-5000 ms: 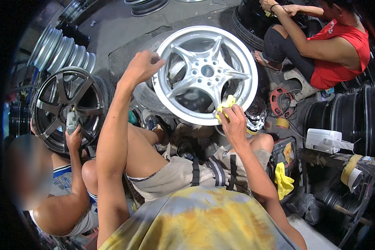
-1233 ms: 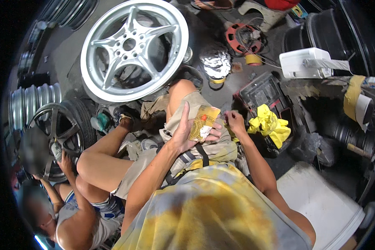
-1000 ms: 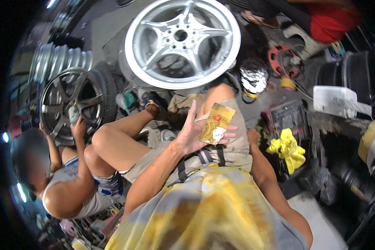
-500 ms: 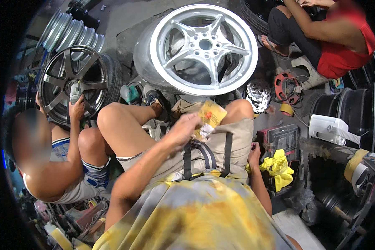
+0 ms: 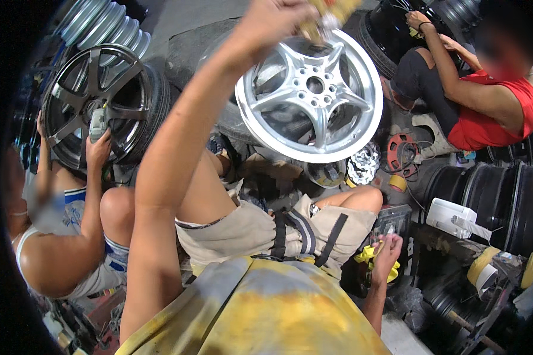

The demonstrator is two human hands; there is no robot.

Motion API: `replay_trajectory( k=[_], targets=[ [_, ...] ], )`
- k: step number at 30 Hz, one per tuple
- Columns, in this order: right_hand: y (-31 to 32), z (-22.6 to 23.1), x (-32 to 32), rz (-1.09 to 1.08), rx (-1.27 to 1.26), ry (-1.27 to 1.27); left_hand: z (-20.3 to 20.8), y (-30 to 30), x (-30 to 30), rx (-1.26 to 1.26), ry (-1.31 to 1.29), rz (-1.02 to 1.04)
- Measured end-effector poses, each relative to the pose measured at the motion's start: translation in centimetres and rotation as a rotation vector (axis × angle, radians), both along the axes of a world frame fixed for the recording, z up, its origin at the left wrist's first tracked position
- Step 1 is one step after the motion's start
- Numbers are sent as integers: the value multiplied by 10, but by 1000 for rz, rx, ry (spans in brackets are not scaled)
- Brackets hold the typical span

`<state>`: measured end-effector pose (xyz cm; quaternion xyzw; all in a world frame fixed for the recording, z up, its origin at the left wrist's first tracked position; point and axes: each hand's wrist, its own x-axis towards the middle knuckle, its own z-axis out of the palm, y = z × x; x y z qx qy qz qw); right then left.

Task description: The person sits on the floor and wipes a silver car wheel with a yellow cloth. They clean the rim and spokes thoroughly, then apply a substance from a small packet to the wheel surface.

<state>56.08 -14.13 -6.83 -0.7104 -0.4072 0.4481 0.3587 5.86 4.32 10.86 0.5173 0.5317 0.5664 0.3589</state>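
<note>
My left hand (image 5: pixel 281 21) reaches far forward at the top edge, its fingers closed round a crumpled yellow packet (image 5: pixel 330 16) with a pale part. Part of the packet runs out of the picture. Right below it a silver six-spoke wheel rim (image 5: pixel 320 127) leans on a dark tyre, face up toward me. Beside my right thigh my right hand (image 5: pixel 387 255) is raised with thumb and fingers drawn together. Whatever its fingertips hold is too small to name. A yellow cloth (image 5: pixel 367 255) lies just by that hand, on a dark case (image 5: pixel 397 218).
To the left, a person holds a grey power tool (image 5: pixel 98 123) against a dark wheel (image 5: pixel 71 97). Another person in a red top (image 5: pixel 497 112) sits far right by a black rim. Nearby are a red reel (image 5: pixel 401 155), black rims (image 5: pixel 497 195) and a white box (image 5: pixel 450 216).
My left hand has moved forward and up from my lap with the yellow packet, over the silver rim. My right hand has lifted from beside my thigh to near the yellow cloth.
</note>
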Motion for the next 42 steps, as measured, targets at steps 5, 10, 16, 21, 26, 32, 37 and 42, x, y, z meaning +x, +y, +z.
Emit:
replay_trajectory(
  k=[5, 10, 16, 21, 26, 32, 37, 42],
  targets=[
    [44, 43, -66, 1, 129, -16, -35, 2, 32, -63, 76, -156],
    [93, 74, -148, 398, 428, 1, -19, -5, 14, -140, -141, -61],
    [127, 132, -220, 623, 832, -145, -7, -36, 24, -208, -170, -153],
    [129, 146, -228, 665, 910, -200, -4, -55, 30, -269, -273, -164],
    [124, 162, -228, 696, 924, -240, -6, -63, 30, -323, -356, -192],
    [124, 167, -230, 689, 904, -268, -8, -61, 35, -320, -301, -228],
    [124, 166, -233, 661, 915, -335, -6, -59, 43, -303, -298, -246],
    [126, 166, -234, 639, 948, -366, -6, -56, 45, -258, -224, -257]
  ],
)
